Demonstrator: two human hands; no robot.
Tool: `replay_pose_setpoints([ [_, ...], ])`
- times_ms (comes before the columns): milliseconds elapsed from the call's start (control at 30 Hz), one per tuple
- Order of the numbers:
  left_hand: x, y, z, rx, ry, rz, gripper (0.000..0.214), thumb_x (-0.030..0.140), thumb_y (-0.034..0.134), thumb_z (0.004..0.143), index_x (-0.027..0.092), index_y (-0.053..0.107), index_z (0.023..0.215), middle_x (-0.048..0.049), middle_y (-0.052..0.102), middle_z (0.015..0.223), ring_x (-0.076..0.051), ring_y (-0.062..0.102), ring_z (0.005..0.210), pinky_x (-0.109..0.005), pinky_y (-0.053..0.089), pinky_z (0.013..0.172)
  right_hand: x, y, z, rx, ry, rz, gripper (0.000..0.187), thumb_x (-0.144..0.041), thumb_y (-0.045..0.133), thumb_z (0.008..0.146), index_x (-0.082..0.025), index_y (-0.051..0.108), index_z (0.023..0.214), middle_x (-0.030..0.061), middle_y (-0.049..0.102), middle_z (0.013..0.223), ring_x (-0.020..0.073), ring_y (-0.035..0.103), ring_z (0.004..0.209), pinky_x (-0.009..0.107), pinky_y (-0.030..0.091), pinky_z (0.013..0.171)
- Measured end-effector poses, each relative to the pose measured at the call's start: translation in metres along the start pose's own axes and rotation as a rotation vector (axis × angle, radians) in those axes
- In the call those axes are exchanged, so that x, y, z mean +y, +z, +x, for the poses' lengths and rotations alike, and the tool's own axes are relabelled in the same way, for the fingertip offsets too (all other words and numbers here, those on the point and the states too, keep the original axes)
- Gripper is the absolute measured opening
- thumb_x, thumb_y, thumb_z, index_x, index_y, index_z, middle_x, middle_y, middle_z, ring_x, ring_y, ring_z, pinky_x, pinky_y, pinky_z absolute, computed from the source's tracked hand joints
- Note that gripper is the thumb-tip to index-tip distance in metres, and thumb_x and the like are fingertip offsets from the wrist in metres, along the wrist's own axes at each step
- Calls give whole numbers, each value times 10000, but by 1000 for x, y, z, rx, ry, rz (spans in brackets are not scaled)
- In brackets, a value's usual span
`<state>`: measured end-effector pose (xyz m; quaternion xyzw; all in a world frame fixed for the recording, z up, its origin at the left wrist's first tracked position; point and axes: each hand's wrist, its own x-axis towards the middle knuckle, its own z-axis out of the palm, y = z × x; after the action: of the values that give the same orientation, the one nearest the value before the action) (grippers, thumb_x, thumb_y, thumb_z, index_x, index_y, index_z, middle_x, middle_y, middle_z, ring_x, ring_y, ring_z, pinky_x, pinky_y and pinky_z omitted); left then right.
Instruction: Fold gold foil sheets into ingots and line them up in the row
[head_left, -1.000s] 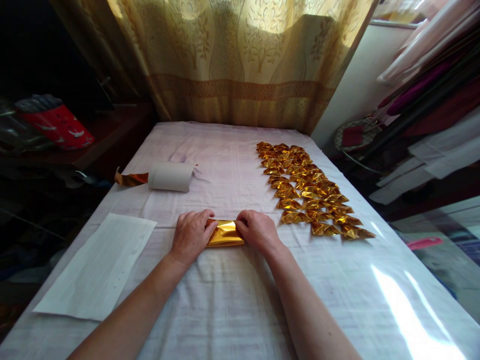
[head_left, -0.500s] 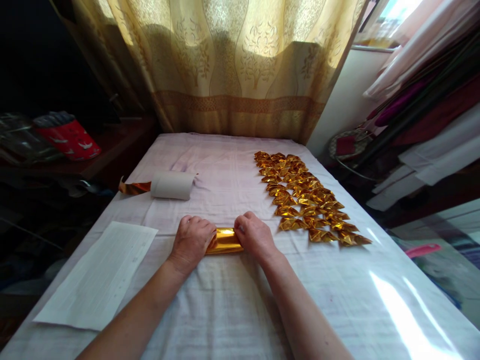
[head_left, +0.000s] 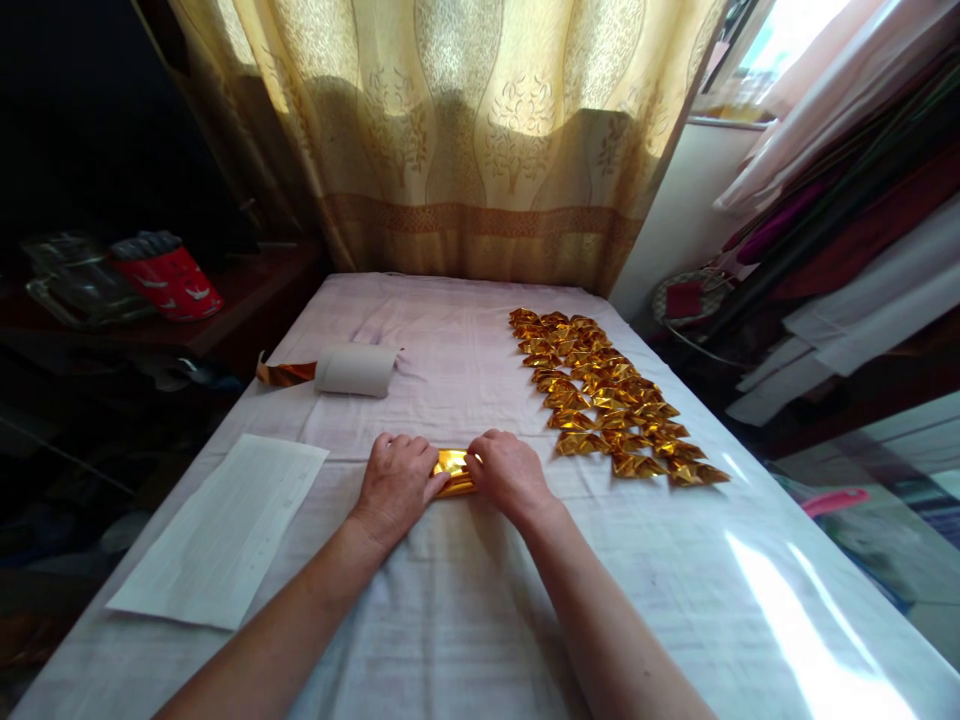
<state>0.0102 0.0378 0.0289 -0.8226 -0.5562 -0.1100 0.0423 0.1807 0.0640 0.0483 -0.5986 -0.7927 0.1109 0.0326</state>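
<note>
Gold foil point(head_left: 453, 466) crosswise between left hand point(head_left: 396, 484) and right hand point(head_left: 511, 474), one end in each hand's finger pinch.

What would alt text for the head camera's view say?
Left hand and right hand hold folded gold foil on a pale cloth. Gold shapes lie in rows at right; a grey roll and paper sheet lie at left.

The left grip point(head_left: 399, 482) and right grip point(head_left: 510, 475) hold folded gold foil point(head_left: 455, 466) on a white cloth point(head_left: 465, 610).
</note>
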Motion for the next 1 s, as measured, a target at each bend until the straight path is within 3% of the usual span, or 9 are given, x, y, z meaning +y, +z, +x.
replay_pose_setpoints([
  [267,3,6,-10,79,23,9,142,322,612,908,197,671,941,-65,697,944,-255,610,917,-426,357,852,-17,21,-13,133,106,-51,250,-379,568,929,-172,694,990,116,684,1044,254,595,998,336,410,786],
  [667,1,15,-20,137,51,29,252,312,614,886,190,647,1104,-81,698,1142,-267,605,1048,-450,369,939,-14,37,-36,238,39,82,391,-422,626,860,-184,631,1170,108,632,1268,283,538,1121,400,381,893],
  [1000,1,18,-20,160,47,24,252,301,578,892,187,652,1104,-93,704,1140,-281,612,1051,-486,358,975,12,44,-47,181,-79,133,470,-219,454,916,-222,541,1378,64,525,1466,238,446,1325,390,359,1019],
])
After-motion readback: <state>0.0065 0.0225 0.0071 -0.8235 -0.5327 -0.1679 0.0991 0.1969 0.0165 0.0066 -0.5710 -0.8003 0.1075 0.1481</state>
